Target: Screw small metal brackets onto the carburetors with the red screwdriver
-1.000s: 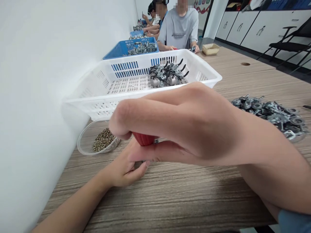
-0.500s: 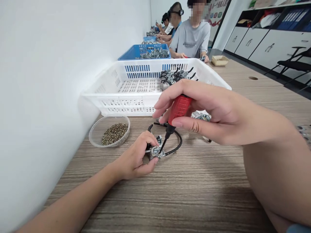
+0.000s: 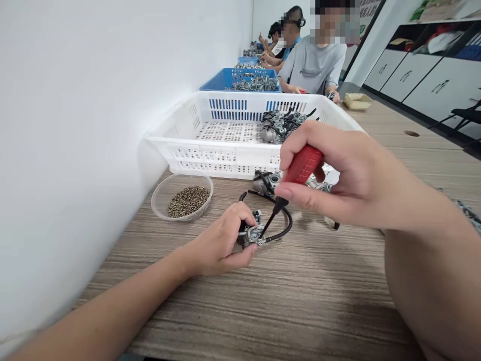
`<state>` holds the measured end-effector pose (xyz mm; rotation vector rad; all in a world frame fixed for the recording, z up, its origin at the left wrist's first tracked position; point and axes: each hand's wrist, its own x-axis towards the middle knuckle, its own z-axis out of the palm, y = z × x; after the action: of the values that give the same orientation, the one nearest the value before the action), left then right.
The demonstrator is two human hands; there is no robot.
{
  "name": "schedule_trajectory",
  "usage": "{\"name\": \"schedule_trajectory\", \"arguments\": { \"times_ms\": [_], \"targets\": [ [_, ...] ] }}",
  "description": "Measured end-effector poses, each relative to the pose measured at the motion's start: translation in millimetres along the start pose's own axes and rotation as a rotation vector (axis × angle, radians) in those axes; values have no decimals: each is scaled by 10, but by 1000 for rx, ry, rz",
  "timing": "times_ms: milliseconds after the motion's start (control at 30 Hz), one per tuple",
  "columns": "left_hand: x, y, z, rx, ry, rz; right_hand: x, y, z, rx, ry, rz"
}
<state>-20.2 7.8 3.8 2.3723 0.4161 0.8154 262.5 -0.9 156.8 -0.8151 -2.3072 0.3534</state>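
Observation:
My left hand is closed round a small metal carburetor part with a black hose, holding it down on the wooden table. My right hand grips a red-handled screwdriver, whose black shaft slants down to the left so the tip meets the part. Another metal part lies on the table just behind, partly hidden by my right hand.
A clear round dish of small screws stands by the wall on the left. Behind it sits a white slotted basket holding several metal parts, then a blue basket. Other people work further along the table. White cabinets line the right.
My right hand has lifted and drawn back to the right, uncovering the screwdriver and the part under my left hand. The view has shifted, so everything sits further right.

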Motion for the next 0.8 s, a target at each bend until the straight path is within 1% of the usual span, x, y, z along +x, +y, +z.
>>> {"name": "schedule_trajectory", "arguments": {
  "times_ms": [100,200,333,467,567,633,700,767,800],
  "targets": [
    [3,-14,5,-5,3,1,-70,8,-123,95,-137,63],
    [7,-21,11,2,3,-4,-119,-15,-217,139,-190,70],
    [7,-17,13,0,5,-17,-101,-168,-221,8,-155,19],
    [5,-14,7,5,13,-29,-67,-353,-132,-164,-98,-21],
    [3,-19,10,2,14,-36,-62,-406,-55,-279,-8,-21],
    [3,-26,18,-2,18,-30,-73,-401,-37,-349,28,-11],
    [3,-34,25,-4,23,-24,-100,-383,-63,-379,-6,43],
    [2,-39,28,-2,25,-18,-140,-363,-123,-328,-106,92],
    [2,-39,28,0,25,-16,-161,-355,-157,-286,-160,94]
  ]
}}
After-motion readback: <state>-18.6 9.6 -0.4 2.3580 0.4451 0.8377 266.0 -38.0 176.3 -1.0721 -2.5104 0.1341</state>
